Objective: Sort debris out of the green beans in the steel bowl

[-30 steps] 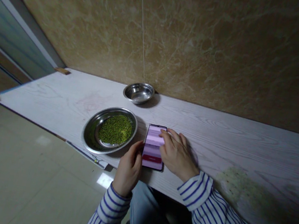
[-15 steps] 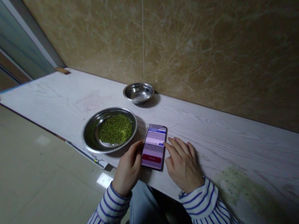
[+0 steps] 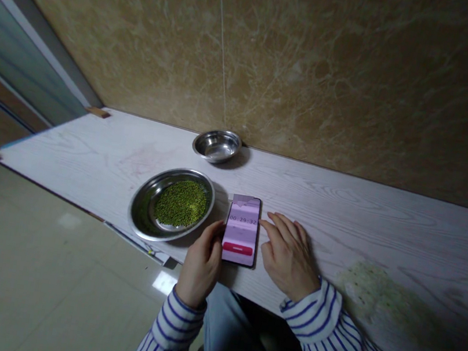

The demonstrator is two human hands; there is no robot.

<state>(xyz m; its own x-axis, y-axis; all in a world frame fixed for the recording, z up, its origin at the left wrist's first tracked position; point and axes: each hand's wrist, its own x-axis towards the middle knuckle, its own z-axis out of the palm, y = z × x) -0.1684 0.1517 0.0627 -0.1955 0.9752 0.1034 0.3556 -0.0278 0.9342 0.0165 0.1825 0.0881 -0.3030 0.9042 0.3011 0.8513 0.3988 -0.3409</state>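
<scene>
A smartphone (image 3: 241, 234) with a pinkish-purple screen is just above or on the table's front part; the screen shows "00:29:32" and a red bar. My left hand (image 3: 201, 267) is closed at its left edge, fingers curled and partly hidden, gripping it there. Beside the right edge, my right hand (image 3: 290, 259) is open with fingers spread, the index fingertip at the screen's side. Left of the phone stands a steel bowl (image 3: 139, 214) with many small green mung beans (image 3: 181, 203) in it.
Behind them, a smaller steel bowl (image 3: 217, 146) stands near the marbled wall (image 3: 319, 77). A greenish stain or residue (image 3: 370, 292) marks the white wood-grain table (image 3: 368, 219) on the right. The tiled floor (image 3: 48, 271) lies beyond the table's front edge at left.
My right hand has drawn back rightward from over the phone's screen to its right side. The screen has switched to a time readout. My left hand and the bowls have stayed in place.
</scene>
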